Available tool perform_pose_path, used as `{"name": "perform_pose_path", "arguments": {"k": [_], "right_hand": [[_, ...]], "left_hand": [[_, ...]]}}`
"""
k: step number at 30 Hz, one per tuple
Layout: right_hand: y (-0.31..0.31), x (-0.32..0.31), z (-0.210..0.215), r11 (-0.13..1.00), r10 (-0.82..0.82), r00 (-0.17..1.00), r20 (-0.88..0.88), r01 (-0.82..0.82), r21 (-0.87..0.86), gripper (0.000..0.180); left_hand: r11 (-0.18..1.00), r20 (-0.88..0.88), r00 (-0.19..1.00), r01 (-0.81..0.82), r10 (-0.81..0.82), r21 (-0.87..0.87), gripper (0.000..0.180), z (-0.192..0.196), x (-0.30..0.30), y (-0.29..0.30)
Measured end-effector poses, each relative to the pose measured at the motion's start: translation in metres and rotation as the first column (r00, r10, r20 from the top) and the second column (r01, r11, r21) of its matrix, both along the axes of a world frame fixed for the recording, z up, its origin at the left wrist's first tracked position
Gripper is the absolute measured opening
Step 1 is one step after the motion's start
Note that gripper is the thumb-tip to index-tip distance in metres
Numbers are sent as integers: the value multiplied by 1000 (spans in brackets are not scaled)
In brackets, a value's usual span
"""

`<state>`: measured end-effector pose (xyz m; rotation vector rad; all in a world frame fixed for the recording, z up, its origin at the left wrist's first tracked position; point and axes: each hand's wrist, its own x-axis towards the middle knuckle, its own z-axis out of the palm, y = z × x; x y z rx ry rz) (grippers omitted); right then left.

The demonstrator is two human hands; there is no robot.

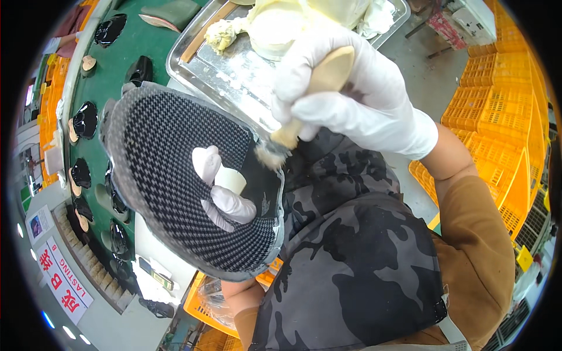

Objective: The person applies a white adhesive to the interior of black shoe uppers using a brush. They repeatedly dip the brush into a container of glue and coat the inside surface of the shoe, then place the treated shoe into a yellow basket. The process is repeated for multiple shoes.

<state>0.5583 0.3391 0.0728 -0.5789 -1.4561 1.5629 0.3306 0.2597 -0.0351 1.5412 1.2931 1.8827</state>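
Note:
My right hand (357, 96), in a white glove, is closed around a brush (331, 73) with a pale wooden handle. Its whitish bristles point down beside the right edge of a large curved piece with a black-and-grey woven pattern (170, 140); whether they touch it, I cannot tell. The gloved fingers of my left hand (231, 205) bend over the patterned face, its forearm passing below the piece. A small white rounded thing (231, 180) shows between those fingers. Beyond the piece lies a metal tray (205, 76) bearing a cream-smeared tub (275, 29).
Glossy black shoes on lasts (85, 120) stand along a green conveyor (108, 64) at left. Stacked yellow crates (489, 117) rise at right. A wooden stick (208, 32) lies along the tray's left side. Another person's arm (67, 40) reaches in at the far upper left.

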Motion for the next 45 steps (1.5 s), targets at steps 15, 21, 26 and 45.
{"name": "perform_pose_path", "arguments": {"k": [15, 21, 26, 45], "right_hand": [[28, -14, -32, 785, -339, 922, -186, 386, 485, 11], [34, 27, -40, 797, -537, 821, -192, 569, 202, 18], [41, 27, -48, 777, -624, 754, -204, 626, -64, 10], [-20, 30, -46, 903, -414, 904, 109, 423, -78, 38]], "left_hand": [[991, 268, 954, 135, -133, 14, 36, 12, 14, 1], [989, 152, 982, 123, -109, -87, 54, 24, 14, -1], [969, 253, 957, 187, -143, -162, 56, 15, 1, -8], [980, 382, 919, 153, -94, -126, 56, 35, 12, -1]]}}
